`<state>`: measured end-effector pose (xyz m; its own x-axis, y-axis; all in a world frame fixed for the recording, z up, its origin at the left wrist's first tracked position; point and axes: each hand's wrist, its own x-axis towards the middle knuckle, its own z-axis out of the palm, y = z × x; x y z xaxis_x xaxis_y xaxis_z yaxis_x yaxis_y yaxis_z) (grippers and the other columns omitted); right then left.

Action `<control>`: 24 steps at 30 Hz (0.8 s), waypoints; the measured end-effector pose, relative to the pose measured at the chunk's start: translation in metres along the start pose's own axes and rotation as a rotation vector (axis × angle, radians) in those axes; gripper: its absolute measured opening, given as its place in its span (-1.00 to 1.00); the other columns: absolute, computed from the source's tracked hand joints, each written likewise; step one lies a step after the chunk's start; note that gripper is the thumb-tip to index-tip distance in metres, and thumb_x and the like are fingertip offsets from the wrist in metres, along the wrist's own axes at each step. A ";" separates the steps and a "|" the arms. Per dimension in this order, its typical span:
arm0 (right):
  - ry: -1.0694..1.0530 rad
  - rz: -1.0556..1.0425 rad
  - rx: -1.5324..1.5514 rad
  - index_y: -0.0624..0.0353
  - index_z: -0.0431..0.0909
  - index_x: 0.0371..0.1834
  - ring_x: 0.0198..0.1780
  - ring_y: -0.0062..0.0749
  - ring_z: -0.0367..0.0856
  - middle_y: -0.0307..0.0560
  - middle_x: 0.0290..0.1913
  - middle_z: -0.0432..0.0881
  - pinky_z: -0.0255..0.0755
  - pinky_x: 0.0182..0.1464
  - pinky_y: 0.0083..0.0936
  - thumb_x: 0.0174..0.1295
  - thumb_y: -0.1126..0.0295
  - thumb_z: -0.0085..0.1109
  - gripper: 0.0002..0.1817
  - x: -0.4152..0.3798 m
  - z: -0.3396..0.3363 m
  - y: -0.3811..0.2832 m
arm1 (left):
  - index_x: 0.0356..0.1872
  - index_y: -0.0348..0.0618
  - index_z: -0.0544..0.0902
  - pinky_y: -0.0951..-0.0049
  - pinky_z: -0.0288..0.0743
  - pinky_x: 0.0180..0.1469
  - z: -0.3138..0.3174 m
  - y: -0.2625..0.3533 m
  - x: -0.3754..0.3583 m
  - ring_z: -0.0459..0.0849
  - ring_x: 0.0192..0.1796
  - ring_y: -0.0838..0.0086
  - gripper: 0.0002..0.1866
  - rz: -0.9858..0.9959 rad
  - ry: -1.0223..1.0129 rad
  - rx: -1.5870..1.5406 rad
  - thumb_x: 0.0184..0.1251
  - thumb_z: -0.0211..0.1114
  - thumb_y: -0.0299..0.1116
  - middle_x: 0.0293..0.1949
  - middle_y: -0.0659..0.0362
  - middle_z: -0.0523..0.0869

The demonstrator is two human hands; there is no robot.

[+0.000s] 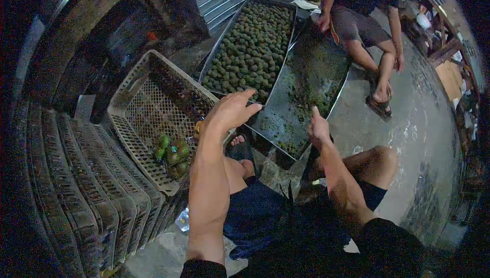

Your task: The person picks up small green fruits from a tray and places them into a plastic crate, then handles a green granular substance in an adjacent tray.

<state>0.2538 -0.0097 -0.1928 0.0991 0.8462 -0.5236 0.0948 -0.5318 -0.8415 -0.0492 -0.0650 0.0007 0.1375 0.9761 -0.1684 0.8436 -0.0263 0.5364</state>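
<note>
Left hand (232,109) grip spread, empty, above basket (133,104) rim; green fruits (172,151) lay below-left, nearer it. Right hand (318,127) grip closed, contents indiscernible, beside tray (301,99).

No text, label, brand, number or sign can be read anywhere in this dim, grainy view: nothing legible shows on the plastic crates, the metal trays, the clothing or the floor.
</note>
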 end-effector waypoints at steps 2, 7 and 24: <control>0.003 -0.155 -0.147 0.03 0.39 -0.62 -0.61 -0.53 0.32 -0.31 -0.69 0.31 0.16 -0.58 -0.53 0.27 -0.12 0.02 -0.51 -0.028 0.013 -0.027 | 0.23 -0.26 0.40 0.21 0.32 0.25 0.013 -0.014 0.007 0.46 0.21 0.05 -0.39 0.071 0.026 -0.042 0.26 0.17 -0.05 0.14 -0.13 0.52; -0.263 -0.193 0.109 0.07 0.54 -0.08 -0.42 -0.42 0.55 -0.09 -0.29 0.63 0.43 -0.42 -0.47 0.35 0.08 -0.01 -0.67 -0.076 0.003 -0.060 | 0.22 -0.26 0.41 0.20 0.34 0.22 0.005 0.001 0.004 0.48 0.19 0.02 -0.41 0.026 -0.027 -0.025 0.26 0.20 -0.10 0.12 -0.16 0.53; -0.275 -0.117 0.127 0.15 0.51 -0.46 -0.51 -0.54 0.44 -0.23 -0.55 0.51 0.27 -0.51 -0.54 0.27 0.11 0.14 -0.67 -0.059 0.014 -0.018 | 0.22 -0.25 0.41 0.24 0.37 0.20 -0.014 0.031 -0.029 0.52 0.16 0.05 -0.43 -0.040 -0.021 -0.167 0.26 0.21 -0.14 0.13 -0.13 0.53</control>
<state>0.2327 -0.0498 -0.1487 -0.1781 0.8880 -0.4241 -0.0364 -0.4366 -0.8989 -0.0346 -0.0911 0.0336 0.1179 0.9708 -0.2089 0.7510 0.0505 0.6584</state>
